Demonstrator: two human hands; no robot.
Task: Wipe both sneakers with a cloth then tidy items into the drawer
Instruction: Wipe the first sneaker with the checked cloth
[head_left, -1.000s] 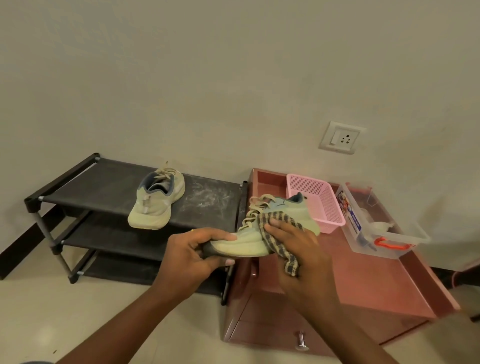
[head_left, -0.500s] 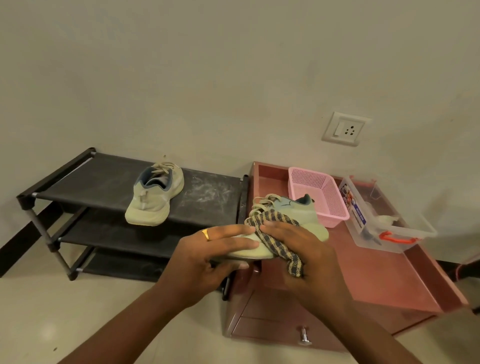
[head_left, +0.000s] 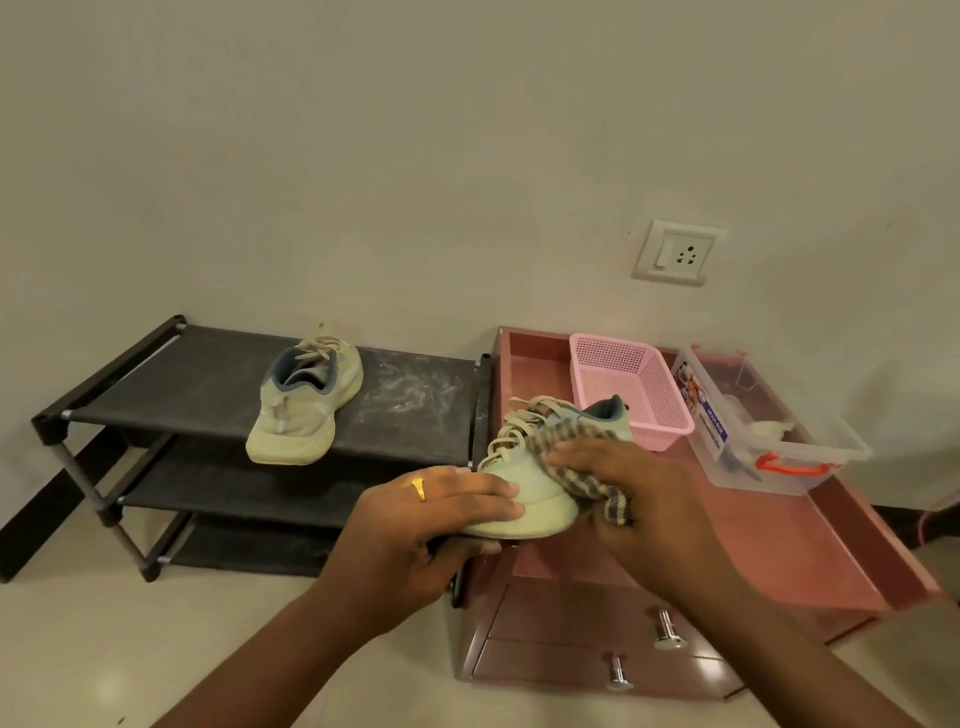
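A pale green sneaker (head_left: 524, 491) is held in the air over the left edge of the brown drawer cabinet (head_left: 779, 540). My left hand (head_left: 415, 525) grips its toe end, fingers over the top and thumb underneath. My right hand (head_left: 639, 493) presses a checked cloth (head_left: 571, 457) against the sneaker's side and laces. The second pale green sneaker (head_left: 304, 410) stands on the top shelf of the black shoe rack (head_left: 208, 379), heel toward me.
A pink mesh basket (head_left: 631, 389) and a clear plastic box (head_left: 769, 436) with an orange latch sit on the cabinet top. Two drawers with metal knobs (head_left: 667, 631) face front, both closed. A wall socket (head_left: 678, 252) is above. The rack's top shelf is dusty at its right.
The cloth and my right hand slid along the sneaker toward its laces. My left hand shifted its fingers further over the toe. The camera view tilted down slightly.
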